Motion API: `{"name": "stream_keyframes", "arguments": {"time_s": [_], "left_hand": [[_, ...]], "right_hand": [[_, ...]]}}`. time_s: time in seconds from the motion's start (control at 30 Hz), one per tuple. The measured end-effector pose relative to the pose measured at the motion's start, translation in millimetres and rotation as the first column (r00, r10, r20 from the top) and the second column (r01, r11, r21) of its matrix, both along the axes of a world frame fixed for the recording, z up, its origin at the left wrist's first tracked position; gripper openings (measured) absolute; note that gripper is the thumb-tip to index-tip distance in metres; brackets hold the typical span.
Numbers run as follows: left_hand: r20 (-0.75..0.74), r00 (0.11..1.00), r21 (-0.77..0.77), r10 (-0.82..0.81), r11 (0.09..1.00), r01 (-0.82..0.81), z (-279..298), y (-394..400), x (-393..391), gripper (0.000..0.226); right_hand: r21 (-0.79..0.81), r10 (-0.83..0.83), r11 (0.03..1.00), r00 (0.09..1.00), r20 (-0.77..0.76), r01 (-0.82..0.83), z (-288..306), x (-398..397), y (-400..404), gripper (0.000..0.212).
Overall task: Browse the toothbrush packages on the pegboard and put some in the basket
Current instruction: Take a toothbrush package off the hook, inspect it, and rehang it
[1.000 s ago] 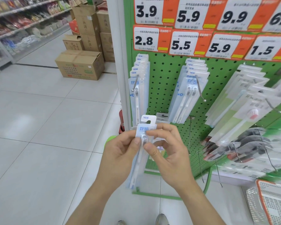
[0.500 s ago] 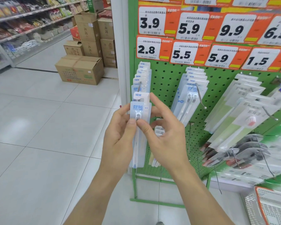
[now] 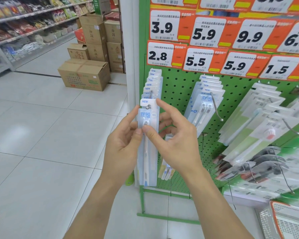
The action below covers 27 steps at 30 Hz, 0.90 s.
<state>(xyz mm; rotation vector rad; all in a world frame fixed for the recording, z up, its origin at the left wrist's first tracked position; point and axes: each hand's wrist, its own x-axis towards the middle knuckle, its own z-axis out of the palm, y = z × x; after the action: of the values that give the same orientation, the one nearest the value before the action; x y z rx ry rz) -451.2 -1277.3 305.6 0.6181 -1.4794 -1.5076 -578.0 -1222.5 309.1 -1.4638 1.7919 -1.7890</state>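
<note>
A long pale-blue toothbrush package [image 3: 148,118] marked NEW is held upright at the tip of the leftmost peg hook of the green pegboard [image 3: 178,90]. The hook tip shows through the package's hang hole. My left hand [image 3: 124,142] pinches its left edge with thumb and fingers. My right hand [image 3: 173,138] pinches the right edge, thumb on the front and index finger raised beside the top tab. Behind it hangs a row of the same packages [image 3: 153,83]. A white basket with an orange rim [image 3: 283,221] sits at the bottom right.
More toothbrush packs [image 3: 205,100] hang on the hook to the right, and larger packs [image 3: 266,126] further right. Orange price tags [image 3: 164,54] line the top of the board. Cardboard boxes [image 3: 84,75] stand on the tiled floor to the left, beside a shelf aisle [image 3: 24,28].
Both hands have lifted the package from waist height up to the leftmost hook, and the hook tip now sits in its hang hole.
</note>
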Motion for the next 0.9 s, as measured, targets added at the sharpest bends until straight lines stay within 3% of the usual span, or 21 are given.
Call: {"name": "stream_keyframes", "arguments": {"time_s": [0.13,0.23,0.37,0.53,0.7,0.9], "left_hand": [[0.133,0.986,-0.138,0.096,0.987,-0.077,-5.0,-6.2,-3.8,0.057],[0.217,0.948,-0.299,0.231,0.941,-0.161,-11.2,-13.6,-8.0,0.058],[0.189,0.956,-0.287,0.224,0.944,-0.164,-14.3,-21.6,-13.7,0.055],[0.205,0.947,-0.366,0.247,0.917,-0.159,-16.6,-31.5,-13.8,0.054],[0.216,0.928,-0.449,0.303,0.875,-0.181,-18.5,-37.8,-13.2,0.054],[0.221,0.927,-0.457,0.303,0.872,-0.176,-17.3,-37.4,-12.8,0.054]], "right_hand": [[0.016,0.002,1.000,0.999,-0.044,-0.001,-2.5,-3.0,-5.9,0.058],[-0.023,-0.024,0.999,0.992,-0.122,0.021,-3.1,-7.8,-9.7,0.044],[-0.096,-0.083,0.993,0.983,-0.164,0.068,9.4,-14.5,-16.3,0.023],[-0.159,-0.222,0.971,0.927,-0.304,0.180,29.9,-36.4,-43.9,0.024],[0.096,-0.109,0.982,0.907,-0.408,0.161,47.0,-52.4,-57.0,0.009],[0.187,-0.044,0.977,0.950,-0.308,0.106,49.8,-51.2,-58.4,0.007]]}}
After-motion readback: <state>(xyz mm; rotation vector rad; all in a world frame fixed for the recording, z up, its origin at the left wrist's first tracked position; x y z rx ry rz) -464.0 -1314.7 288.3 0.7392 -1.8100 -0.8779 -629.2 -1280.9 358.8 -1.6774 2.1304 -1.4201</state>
